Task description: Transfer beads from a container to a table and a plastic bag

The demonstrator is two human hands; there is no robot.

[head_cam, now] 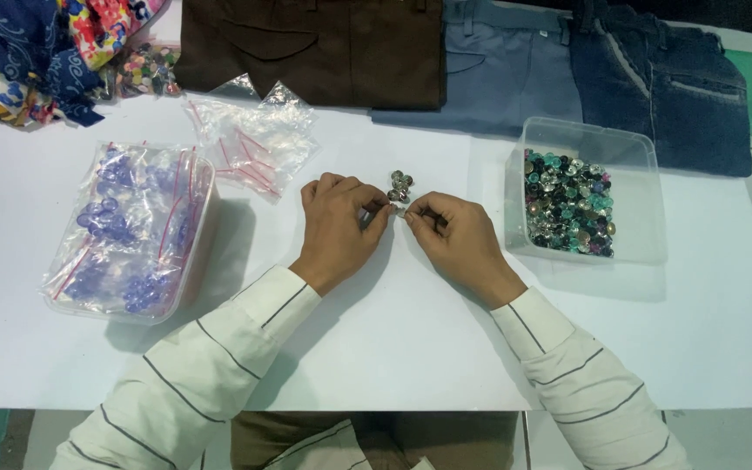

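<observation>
My left hand (336, 228) and my right hand (454, 237) rest on the white table (411, 339), fingertips meeting around a small silvery button (396, 210). Both hands pinch it between thumb and fingers. Just beyond the fingertips lies a little heap of metal buttons (400, 184). To the right stands a clear plastic tub (637, 148) filled with many teal, dark and silver buttons (567, 204). I wear white sleeves with thin dark stripes.
At the left, a clear tub (202, 187) holds zip bags of purple buttons (124, 231). Empty zip bags (254, 139) lie behind my left hand. Brown, grey-blue and dark denim trousers (498, 61) lie folded along the far edge, patterned cloth (36, 52) at far left.
</observation>
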